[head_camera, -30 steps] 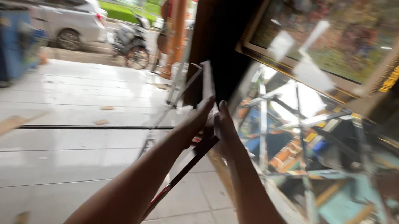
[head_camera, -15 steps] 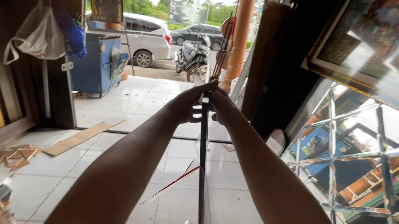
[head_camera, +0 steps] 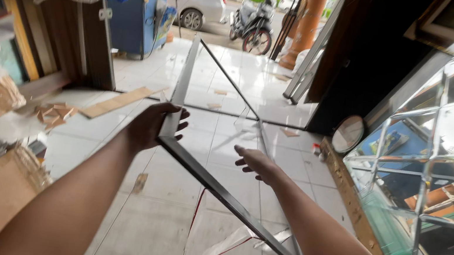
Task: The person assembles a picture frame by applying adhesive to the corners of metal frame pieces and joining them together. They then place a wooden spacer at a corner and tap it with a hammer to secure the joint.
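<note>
Head view: your left hand (head_camera: 153, 126) fingers clamp the dark rectangular metal frame (head_camera: 187, 74) at its corner, over the tiled floor (head_camera: 166, 219); your right hand (head_camera: 255, 161) hovers open (untouching), so one-handed, it could swing into the mirrored panel (head_camera: 439, 175).

Framing workshop: mirrors (head_camera: 442, 158), wood offcuts (head_camera: 54, 114).

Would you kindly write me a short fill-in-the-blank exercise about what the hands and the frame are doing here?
1. The left hand grips the dark frame at one of its ____.
2. The right hand hovers open, ____ the frame.
3. The frame has ____ sides.
4. A round ____ leans against the dark wall on the right of the tiled floor.

Missing words: corners; not touching; three; mirror
</note>
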